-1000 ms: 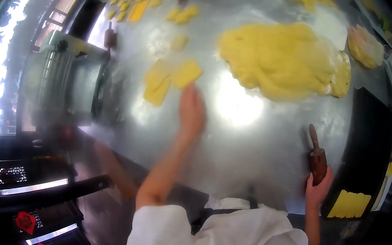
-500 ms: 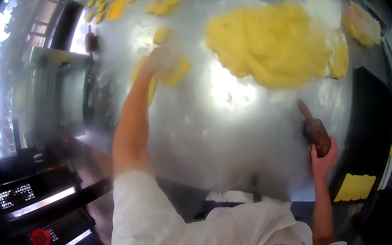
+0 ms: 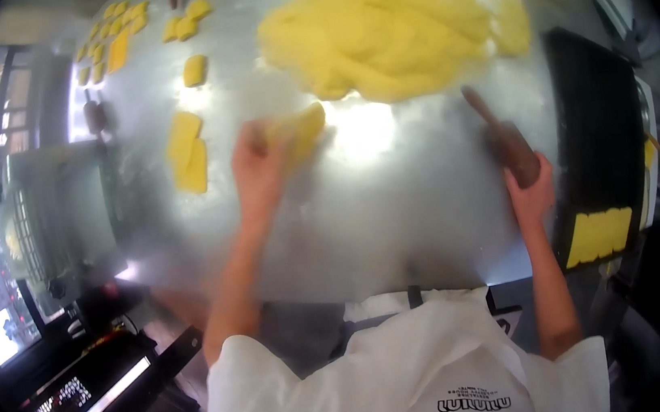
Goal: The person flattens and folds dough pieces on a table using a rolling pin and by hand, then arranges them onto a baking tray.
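Note:
My left hand point(image 3: 260, 165) is closed, its fingertips pinching the near-left side of a yellow dough piece point(image 3: 305, 131); both are somewhat blurred. My right hand point(image 3: 529, 183) is wrapped round the lower end of a brown rolling pin point(image 3: 512, 148), which points up and left over the metal table point(image 3: 381, 224). Two overlapping flat dough pieces point(image 3: 188, 153) lie left of my left hand, with a small piece point(image 3: 195, 71) beyond them. Farther off, a large yellow dough mass point(image 3: 384, 33) spreads across the table.
Several small dough pieces point(image 3: 114, 27) and another rolling pin point(image 3: 94, 115) are at the far left. A small dough cluster point(image 3: 183, 27) lies near a dark, cut-off shape. Machinery point(image 3: 62, 212) stands left; a black board point(image 3: 597, 118) lies right, near a yellow sheet point(image 3: 600, 236).
The view has shifted, moving the table's contents left and up in the picture. My left hand has moved right, and the dough piece at its fingers now lies farther from the overlapping pair.

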{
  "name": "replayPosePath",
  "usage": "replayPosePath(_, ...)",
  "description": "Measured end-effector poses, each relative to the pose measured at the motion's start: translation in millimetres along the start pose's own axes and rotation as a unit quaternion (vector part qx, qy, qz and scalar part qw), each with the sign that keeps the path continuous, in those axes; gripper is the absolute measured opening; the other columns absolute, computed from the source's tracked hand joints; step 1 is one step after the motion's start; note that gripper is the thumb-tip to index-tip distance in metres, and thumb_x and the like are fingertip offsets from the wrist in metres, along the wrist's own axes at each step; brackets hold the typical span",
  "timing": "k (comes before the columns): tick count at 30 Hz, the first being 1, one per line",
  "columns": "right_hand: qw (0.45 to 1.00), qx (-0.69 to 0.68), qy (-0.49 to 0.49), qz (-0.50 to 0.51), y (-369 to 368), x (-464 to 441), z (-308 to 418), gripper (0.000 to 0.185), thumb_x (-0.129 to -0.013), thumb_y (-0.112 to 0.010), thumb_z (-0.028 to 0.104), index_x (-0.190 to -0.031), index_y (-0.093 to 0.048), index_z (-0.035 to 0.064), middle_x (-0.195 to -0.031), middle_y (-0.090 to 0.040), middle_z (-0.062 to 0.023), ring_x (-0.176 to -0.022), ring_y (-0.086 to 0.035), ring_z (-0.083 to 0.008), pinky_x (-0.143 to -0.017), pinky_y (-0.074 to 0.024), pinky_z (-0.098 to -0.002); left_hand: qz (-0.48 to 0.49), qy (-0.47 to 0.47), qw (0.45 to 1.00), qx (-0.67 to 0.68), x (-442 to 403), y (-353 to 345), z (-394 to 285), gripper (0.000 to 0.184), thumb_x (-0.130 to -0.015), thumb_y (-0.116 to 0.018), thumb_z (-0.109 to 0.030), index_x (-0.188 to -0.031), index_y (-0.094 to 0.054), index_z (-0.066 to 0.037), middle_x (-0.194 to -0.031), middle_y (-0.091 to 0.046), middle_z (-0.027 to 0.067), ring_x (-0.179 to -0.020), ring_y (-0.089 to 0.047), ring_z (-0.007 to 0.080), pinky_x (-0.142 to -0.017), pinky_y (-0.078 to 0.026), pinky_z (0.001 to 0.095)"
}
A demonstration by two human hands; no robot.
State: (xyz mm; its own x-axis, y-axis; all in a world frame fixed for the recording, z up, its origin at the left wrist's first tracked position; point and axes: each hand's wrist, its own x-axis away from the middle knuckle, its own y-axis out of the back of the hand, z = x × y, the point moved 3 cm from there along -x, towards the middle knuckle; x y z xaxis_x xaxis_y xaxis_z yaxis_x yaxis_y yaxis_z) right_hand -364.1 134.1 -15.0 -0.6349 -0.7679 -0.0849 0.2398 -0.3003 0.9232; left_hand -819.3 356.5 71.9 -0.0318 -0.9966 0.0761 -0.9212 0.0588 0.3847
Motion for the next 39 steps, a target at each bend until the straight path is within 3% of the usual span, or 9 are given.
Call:
replayPosePath(4, 0.998, 0.000, -0.056, -0.011, 30, -4, 37, 0.072, -0.083, -0.086, 0.038, -0.141, -0.056, 0.0087, -0.134, -0.065, -0.0156, -0.122, -0.064, -0.0373, -0.103, -0.0510, -0.0472, 0.074, 0.276, 0.897, 0.337, 95, -106, 24, 0.039, -0.100, -0.070, -0.010, -0.133, -0.053, 0.000, -0.117, -0.069, 0.0120, -0.102, -0.069, 0.0200, -0.091, -0.060, 0.0312)
replayPosePath(10, 0.993, -0.047, -0.102, 0.035, 42, -5, 46, 0.068, -0.091, -0.080, 0.034, -0.146, -0.051, 0.0052, -0.134, -0.066, -0.0182, -0.121, -0.066, -0.0353, -0.105, -0.0512, -0.0449, 0.120, 0.273, 0.943, 0.145, 138, -121, 20, 0.034, -0.101, -0.065, -0.007, -0.133, -0.056, 0.002, -0.123, -0.068, 0.0127, -0.110, -0.067, 0.0189, -0.099, -0.055, 0.0315)
replayPosePath(18, 0.999, -0.028, -0.020, -0.019, 17, 23, -17, 0.069, -0.077, -0.090, 0.025, -0.134, -0.057, 0.0057, -0.130, -0.064, -0.0182, -0.119, -0.063, -0.0393, -0.102, -0.0504, -0.0473, 0.134, -0.110, 0.983, -0.052, 45, -159, -25, 0.047, -0.104, -0.062, -0.013, -0.148, -0.050, 0.002, -0.144, -0.059, 0.0198, -0.135, -0.056, 0.0312, -0.114, -0.043, 0.0386)
replayPosePath(22, 1.000, -0.011, -0.010, -0.007, 21, 39, -22, 0.074, -0.073, -0.092, 0.026, -0.135, -0.057, 0.0080, -0.130, -0.064, -0.0181, -0.118, -0.063, -0.0414, -0.101, -0.0508, -0.0476, 0.135, -0.336, 0.920, -0.153, -41, -222, -94, 0.061, -0.105, -0.062, -0.020, -0.157, -0.040, 0.002, -0.156, -0.044, 0.0297, -0.146, -0.041, 0.0461, -0.122, -0.034, 0.0468)
replayPosePath(26, 1.000, 0.011, 0.009, -0.027, 21, 37, -28, 0.079, -0.068, -0.093, 0.029, -0.135, -0.057, 0.0086, -0.128, -0.065, -0.0177, -0.115, -0.064, -0.0408, -0.098, -0.0528, -0.0477, 0.092, -0.486, 0.842, -0.216, -157, -312, -141, 0.064, -0.107, -0.058, -0.031, -0.157, -0.038, 0.003, -0.161, -0.037, 0.0300, -0.149, -0.036, 0.0469, -0.124, -0.031, 0.0502)
replayPosePath(31, 0.999, -0.011, 0.026, -0.041, 17, 40, -44, 0.080, -0.062, -0.093, 0.028, -0.132, -0.061, 0.0072, -0.121, -0.067, -0.0185, -0.107, -0.067, -0.0415, -0.093, -0.0551, -0.0486, 0.025, -0.538, 0.747, -0.390, -343, -434, -121, 0.077, -0.102, -0.057, -0.053, -0.152, -0.045, 0.004, -0.155, -0.046, 0.0296, -0.145, -0.043, 0.0450, -0.120, -0.036, 0.0505)
replayPosePath(34, 0.998, -0.049, 0.026, -0.025, 18, 33, -45, 0.079, -0.060, -0.092, 0.028, -0.130, -0.063, 0.0071, -0.120, -0.067, -0.0188, -0.106, -0.067, -0.0410, -0.092, -0.0556, -0.0488, 0.112, -0.367, 0.798, -0.464, -357, -455, -143, 0.067, -0.107, -0.047, -0.052, -0.147, -0.052, 0.002, -0.148, -0.053, 0.0289, -0.140, -0.049, 0.0421, -0.114, -0.043, 0.0500)
replayPosePath(37, 0.996, -0.086, 0.004, 0.031, 12, 43, -57, 0.091, -0.060, -0.096, 0.025, -0.140, -0.056, 0.0054, -0.129, -0.063, -0.0193, -0.118, -0.063, -0.0395, -0.101, -0.0524, -0.0486, 0.190, -0.271, 0.840, -0.429, -366, -469, -148, 0.111, -0.096, -0.045, -0.078, -0.164, -0.019, 0.006, -0.168, -0.024, 0.0322, -0.157, -0.021, 0.0460, -0.128, -0.021, 0.0518)
replayPosePath(39, 0.994, -0.101, 0.004, 0.031, 9, 45, -60, 0.092, -0.059, -0.096, 0.024, -0.140, -0.057, 0.0059, -0.128, -0.064, -0.0186, -0.117, -0.063, -0.0391, -0.100, -0.0529, -0.0483, 0.187, -0.259, 0.850, -0.419, -366, -477, -145, 0.107, -0.098, -0.044, -0.075, -0.163, -0.021, 0.007, -0.168, -0.023, 0.0326, -0.157, -0.023, 0.0467, -0.128, -0.022, 0.0526)
